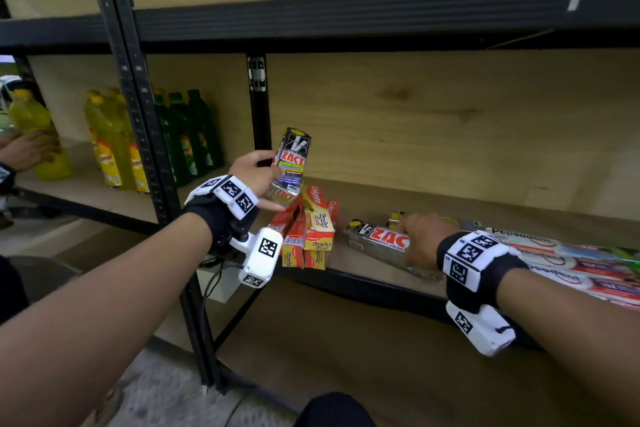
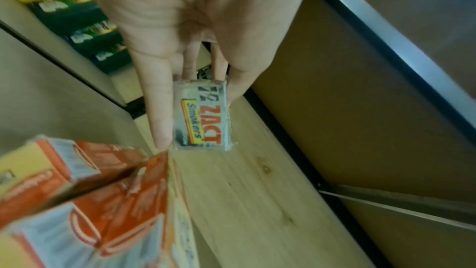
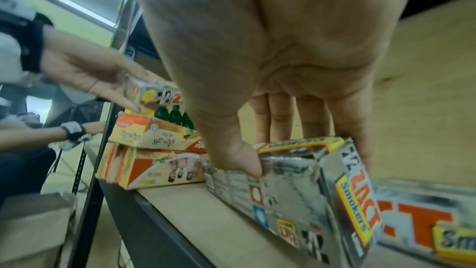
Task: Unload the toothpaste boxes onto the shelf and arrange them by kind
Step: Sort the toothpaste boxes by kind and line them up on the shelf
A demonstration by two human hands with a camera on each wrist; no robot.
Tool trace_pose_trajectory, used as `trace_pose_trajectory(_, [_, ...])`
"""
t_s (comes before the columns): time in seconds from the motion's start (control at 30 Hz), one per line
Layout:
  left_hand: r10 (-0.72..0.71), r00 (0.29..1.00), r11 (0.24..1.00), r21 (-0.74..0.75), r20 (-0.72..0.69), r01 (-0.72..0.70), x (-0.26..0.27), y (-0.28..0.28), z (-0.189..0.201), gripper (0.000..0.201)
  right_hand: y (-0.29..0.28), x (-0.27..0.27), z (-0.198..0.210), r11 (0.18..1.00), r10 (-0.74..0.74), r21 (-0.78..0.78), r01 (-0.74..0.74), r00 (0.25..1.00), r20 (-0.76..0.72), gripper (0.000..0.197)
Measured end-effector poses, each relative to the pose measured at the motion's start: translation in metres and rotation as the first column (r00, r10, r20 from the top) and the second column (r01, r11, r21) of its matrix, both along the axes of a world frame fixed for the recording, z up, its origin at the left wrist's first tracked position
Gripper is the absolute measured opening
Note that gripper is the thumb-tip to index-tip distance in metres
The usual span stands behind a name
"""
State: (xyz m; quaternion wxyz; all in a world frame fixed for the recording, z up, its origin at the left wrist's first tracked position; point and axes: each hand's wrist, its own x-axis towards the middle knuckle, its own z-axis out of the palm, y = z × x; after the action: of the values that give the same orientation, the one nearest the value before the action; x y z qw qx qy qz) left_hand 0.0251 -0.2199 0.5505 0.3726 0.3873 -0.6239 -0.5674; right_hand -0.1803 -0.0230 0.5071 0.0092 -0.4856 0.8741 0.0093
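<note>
Head view: the left hand (image 1: 250,173) holds a silver Zact box (image 1: 290,163) upright above the wooden shelf (image 1: 433,211), thumb on one side and fingers (image 2: 160,109) curled along the other, pinching it across its width. Just below it sits a stack of red-and-yellow Colgate boxes (image 1: 310,232) near the shelf's front edge, by the black upright post (image 1: 258,104). The right hand (image 1: 424,239) reaches down onto a second Zact box (image 1: 381,239) lying flat on the shelf; in the right wrist view the thumb (image 3: 244,162) presses one long side and the fingers curl over the far side, gripping it. Another Zact box (image 3: 425,219) lies beside it, possibly touching, though blur makes that hard to judge. To the right lie white Pepsodent boxes (image 1: 568,263) in a row. Yellow and green bottles (image 1: 152,139) stand on the neighbouring shelf bay to the left.
</note>
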Motion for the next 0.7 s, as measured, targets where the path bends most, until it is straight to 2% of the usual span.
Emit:
trace_pose_trajectory(0.13, [-0.063, 0.998, 0.998, 0.017, -0.011, 0.064, -0.014, 0.019, 0.007, 0.044, 0.021, -0.008, 0.0, 0.998, 0.067, 0.004, -0.067, 0.981, -0.181, 0.04])
trace_pose_trajectory(0.23, [-0.107, 0.994, 0.994, 0.029, -0.014, 0.107, -0.026, 0.031, 0.01, 0.046, 0.035, -0.015, -0.004, 0.997, 0.08, 0.037, -0.073, 0.969, -0.234, 0.045])
trace_pose_trajectory(0.37, [-0.147, 0.989, 0.988, 0.045, -0.033, 0.148, -0.041, 0.043, 0.01, 0.045, 0.048, -0.025, -0.011, 0.991, 0.12, 0.088, -0.104, 0.974, -0.193, 0.053])
trace_pose_trajectory(0.53, [-0.206, 0.977, 0.976, 0.06, -0.06, 0.21, -0.057, 0.051, 0.008, 0.044, 0.049, -0.034, -0.013, 0.992, 0.105, 0.082, -0.1, 0.992, -0.067, 0.045])
trace_pose_trajectory(0.7, [-0.255, 0.965, 0.965, 0.054, -0.054, 0.258, -0.066, 0.056, 0.004, 0.045, 0.047, -0.046, -0.009, 0.992, 0.051, 0.115, -0.042, 0.996, -0.079, 0.039])
